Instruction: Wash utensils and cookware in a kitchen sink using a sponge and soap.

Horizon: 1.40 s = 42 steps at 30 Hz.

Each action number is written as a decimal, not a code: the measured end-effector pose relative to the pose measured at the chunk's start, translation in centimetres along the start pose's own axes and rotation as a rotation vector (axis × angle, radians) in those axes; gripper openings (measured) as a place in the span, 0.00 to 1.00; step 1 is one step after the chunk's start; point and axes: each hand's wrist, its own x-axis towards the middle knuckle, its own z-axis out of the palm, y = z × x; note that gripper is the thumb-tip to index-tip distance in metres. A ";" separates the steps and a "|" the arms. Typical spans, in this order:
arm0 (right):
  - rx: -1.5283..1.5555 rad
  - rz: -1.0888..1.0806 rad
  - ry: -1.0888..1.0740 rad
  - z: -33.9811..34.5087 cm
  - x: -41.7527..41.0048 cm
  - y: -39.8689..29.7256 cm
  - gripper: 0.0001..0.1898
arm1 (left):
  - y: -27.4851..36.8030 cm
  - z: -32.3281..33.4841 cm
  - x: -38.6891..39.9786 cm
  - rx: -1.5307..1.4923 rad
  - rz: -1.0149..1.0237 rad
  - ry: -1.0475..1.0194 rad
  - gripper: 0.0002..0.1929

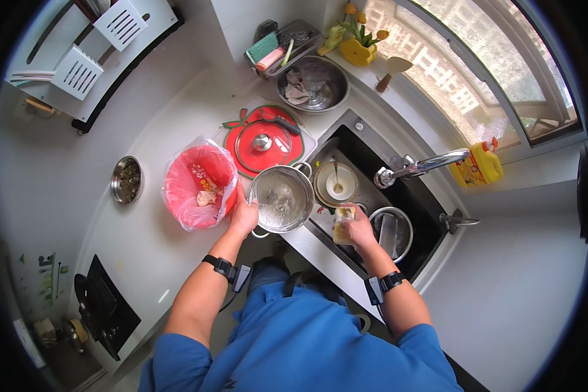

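Note:
My left hand (244, 215) grips the near-left side of a two-handled stainless-steel pot (281, 198), tilted so that its wet inside faces up at me. The pot is in front of me, between a red bin and the sink. Over the sink's near edge, my right hand (360, 228) holds a yellowish sponge (344, 224). Beyond the sponge, a small white bowl (339, 187) with a spoon in it rests on stacked plates (322, 181) in the dark sink (426, 240). A metal pot or basin (407, 230) lies right of my right hand.
The red plastic-lined bin (179, 196) stands left of my left hand. Behind the pot, a glass lid (255, 157) lies on a red cutting board (296, 117). A chrome faucet (416, 169) reaches over the sink's far side. A steel basin (340, 93) stands behind.

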 end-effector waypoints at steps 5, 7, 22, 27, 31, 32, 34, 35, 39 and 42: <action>0.016 0.027 -0.035 1.6 1.1 -0.7 0.26 | -2.7 -2.3 2.1 0.002 0.098 0.078 0.45; -0.014 -0.010 -0.064 1.8 1.7 -0.6 0.27 | -3.1 -4.2 2.8 0.009 0.112 0.096 0.45; -0.358 -0.373 -0.262 12.2 10.7 -8.0 0.24 | -10.3 -10.4 4.3 -0.803 -0.327 0.239 0.19; -0.867 -0.441 0.028 19.6 14.1 -12.8 0.24 | -9.9 -9.7 3.5 -0.946 -0.409 0.148 0.22; -1.127 -0.530 0.036 23.1 16.5 -13.5 0.23 | -13.1 -8.7 3.6 -0.356 -0.276 0.243 0.30; -1.203 -0.615 0.117 22.2 18.1 -12.3 0.21 | -8.6 -8.4 2.6 -0.391 -0.323 0.247 0.31; -1.199 -0.619 0.108 22.7 18.5 -12.5 0.21 | -7.0 -8.3 1.5 -0.373 -0.471 0.426 0.31; -1.202 -0.619 0.090 23.1 18.5 -12.8 0.21 | -8.0 -8.0 0.9 -0.374 -0.468 0.436 0.31; -1.116 -0.535 0.045 21.6 16.1 -14.4 0.21 | -4.2 -7.1 -1.7 0.043 0.070 0.836 0.20; -0.897 -0.528 0.004 18.6 14.1 -14.3 0.26 | 2.6 -7.5 -1.7 -0.289 0.218 0.410 0.15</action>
